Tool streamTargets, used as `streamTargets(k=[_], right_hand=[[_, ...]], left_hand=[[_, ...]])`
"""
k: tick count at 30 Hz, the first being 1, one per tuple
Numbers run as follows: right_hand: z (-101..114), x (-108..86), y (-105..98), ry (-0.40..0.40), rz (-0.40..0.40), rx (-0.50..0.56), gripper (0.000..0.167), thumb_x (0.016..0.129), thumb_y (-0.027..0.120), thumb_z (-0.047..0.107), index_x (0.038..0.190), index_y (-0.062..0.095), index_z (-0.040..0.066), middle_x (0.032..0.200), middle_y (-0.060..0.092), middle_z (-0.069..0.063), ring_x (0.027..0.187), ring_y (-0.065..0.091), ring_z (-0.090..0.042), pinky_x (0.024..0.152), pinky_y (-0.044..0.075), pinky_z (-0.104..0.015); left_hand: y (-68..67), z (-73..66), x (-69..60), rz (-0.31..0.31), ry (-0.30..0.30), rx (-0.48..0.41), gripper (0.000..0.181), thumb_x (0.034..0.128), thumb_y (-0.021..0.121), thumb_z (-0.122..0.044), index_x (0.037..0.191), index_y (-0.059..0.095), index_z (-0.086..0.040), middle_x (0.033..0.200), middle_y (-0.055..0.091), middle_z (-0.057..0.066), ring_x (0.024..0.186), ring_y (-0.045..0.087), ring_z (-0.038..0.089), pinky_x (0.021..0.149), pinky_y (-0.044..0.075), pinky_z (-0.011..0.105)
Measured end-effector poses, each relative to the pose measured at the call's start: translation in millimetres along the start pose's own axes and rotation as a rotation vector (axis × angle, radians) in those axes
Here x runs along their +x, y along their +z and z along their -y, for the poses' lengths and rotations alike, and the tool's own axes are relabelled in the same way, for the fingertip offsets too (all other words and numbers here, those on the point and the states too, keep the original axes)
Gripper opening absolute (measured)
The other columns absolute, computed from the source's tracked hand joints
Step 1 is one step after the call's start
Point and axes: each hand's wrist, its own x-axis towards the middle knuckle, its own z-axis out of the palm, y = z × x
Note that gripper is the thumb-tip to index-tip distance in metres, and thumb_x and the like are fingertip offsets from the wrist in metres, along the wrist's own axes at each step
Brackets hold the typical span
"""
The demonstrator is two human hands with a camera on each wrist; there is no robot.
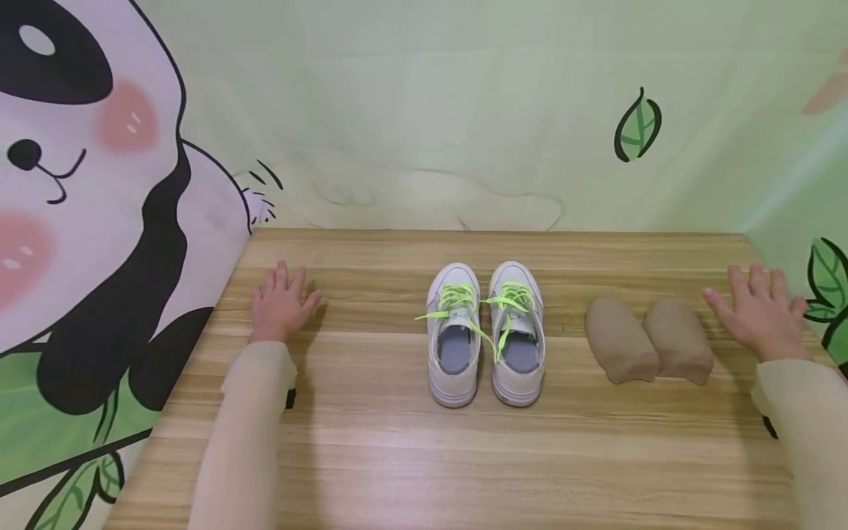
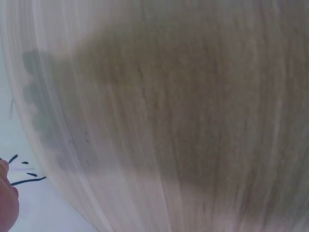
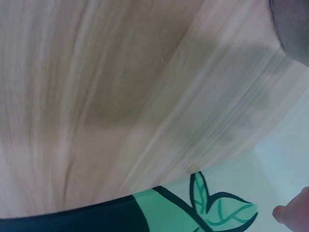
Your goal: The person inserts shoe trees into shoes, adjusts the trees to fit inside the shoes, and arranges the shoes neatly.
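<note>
Two white shoes (image 1: 453, 383) with loose neon-green laces (image 1: 509, 300) stand side by side near the middle of the wooden table, toes toward the back wall. To their right lie two brown shoe-shaped inserts (image 1: 679, 338), close together. The left hand (image 1: 281, 305), fingers spread, is over the table's left part, well away from the shoes, holding nothing. Just right of the inserts, the right hand (image 1: 765, 316) has its fingers spread and is empty. Only a bit of each hand shows in its wrist view; whether they touch the tabletop I cannot tell.
The wooden tabletop (image 1: 384, 464) ends at a pale green wall cloth (image 1: 411, 110) at the back. A large printed panda (image 1: 126, 258) covers the left side, and printed leaves (image 1: 828, 276) mark the right side. One insert's edge (image 3: 295, 29) shows in the right wrist view.
</note>
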Motion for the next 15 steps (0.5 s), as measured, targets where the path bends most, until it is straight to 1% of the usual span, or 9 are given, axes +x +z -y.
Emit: streamTargets(k=[4,10,15], right_hand=[[3,-1.1,1,-0.029,-0.004,-0.017,0.078,0.088,0.016,0.06,0.14,-0.009,0.007,0.141,-0.014,-0.028,0.127,-0.021,-0.045,0.089,-0.003,-0.071],[6,-2.0,3,-0.066,-0.011,-0.017,0.077,0.088,0.018,0.058,0.141,-0.005,0.008,0.142,-0.014,-0.027,0.127,-0.022,-0.043,0.088,-0.002,-0.071],[10,-3.7,3,-0.12,-0.024,-0.005,0.074,0.09,0.021,0.055,0.141,-0.004,0.008,0.143,-0.013,-0.026,0.128,-0.024,-0.041,0.087,-0.002,-0.071]], left_hand=[[0.0,-3.4,1.8,0.009,0.015,0.0,0.066,0.091,0.026,-0.05,0.142,0.011,-0.012,0.146,-0.013,0.019,0.133,-0.003,0.041,0.101,0.0,0.061],[-2.1,-7.4,2.6,0.004,0.024,0.002,0.064,0.0911,0.029,-0.049,0.142,0.015,-0.012,0.146,-0.009,0.019,0.133,-0.003,0.041,0.102,-0.001,0.06],[-2.1,-10.6,3.6,-0.002,0.045,0.008,0.064,0.0907,0.03,-0.049,0.141,0.016,-0.012,0.147,-0.005,0.019,0.133,0.0,0.04,0.102,0.002,0.06]])
